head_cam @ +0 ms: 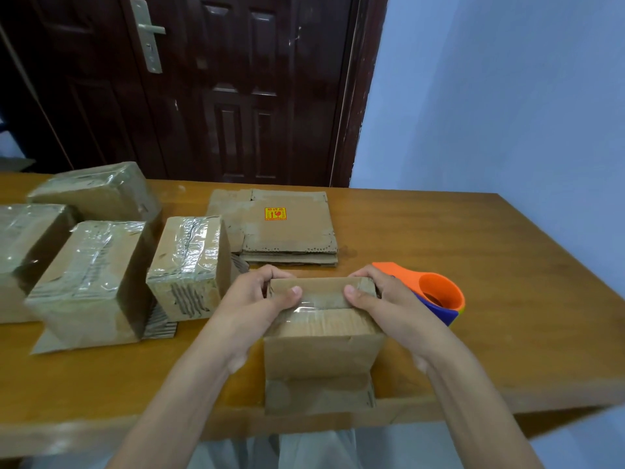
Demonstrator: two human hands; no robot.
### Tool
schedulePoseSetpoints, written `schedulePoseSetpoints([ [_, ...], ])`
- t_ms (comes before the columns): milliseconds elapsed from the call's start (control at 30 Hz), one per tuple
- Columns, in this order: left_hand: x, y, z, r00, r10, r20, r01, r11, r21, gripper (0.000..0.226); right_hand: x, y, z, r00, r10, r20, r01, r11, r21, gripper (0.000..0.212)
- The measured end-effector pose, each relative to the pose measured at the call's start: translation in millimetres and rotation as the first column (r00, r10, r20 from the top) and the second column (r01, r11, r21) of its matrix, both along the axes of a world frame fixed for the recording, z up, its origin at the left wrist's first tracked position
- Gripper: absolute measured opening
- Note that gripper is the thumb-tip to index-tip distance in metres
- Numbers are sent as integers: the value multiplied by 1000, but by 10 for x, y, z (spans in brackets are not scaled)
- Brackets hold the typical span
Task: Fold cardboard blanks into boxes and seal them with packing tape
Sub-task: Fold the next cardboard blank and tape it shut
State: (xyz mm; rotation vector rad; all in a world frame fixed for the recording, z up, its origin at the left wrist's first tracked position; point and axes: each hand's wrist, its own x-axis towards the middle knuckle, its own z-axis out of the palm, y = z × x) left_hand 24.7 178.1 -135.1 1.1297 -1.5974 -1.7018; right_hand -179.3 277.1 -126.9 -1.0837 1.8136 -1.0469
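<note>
Brown cardboard box sits at the near edge of the table, gripped from both sides: left hand and right hand curl round its top, thumbs pressing clear tape on the flap seam. Step looks like smoothing the seal. Next likely needs more tape from the orange tape dispenser just right of the box. Flat blanks lie behind it, four taped boxes to its left.

Wood table, taped boxes, flat blanks, tape dispenser
</note>
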Motion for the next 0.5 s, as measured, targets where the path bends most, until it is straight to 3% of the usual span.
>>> schedulePoseSetpoints([
  [133,34,-18,-32,997,-43,-58,48,996,73,24,17,-2,62,1000,-1,-31,3,998,70,18],
  [233,-24,35,-57,995,-68,-72,75,992,104,47,75,-16,125,980,9,-199,16,992,124,66],
  [300,-74,47,-81,999,-25,-46,29,996,85,47,123,-48,169,931,11,-366,42,990,134,83],
  [367,-94,28,-94,999,-11,-44,15,996,88,45,147,-77,192,903,20,-430,39,991,128,80],
  [500,-127,-11,-99,999,-29,-13,30,999,44,36,127,-85,181,931,13,-365,38,991,130,60],
])
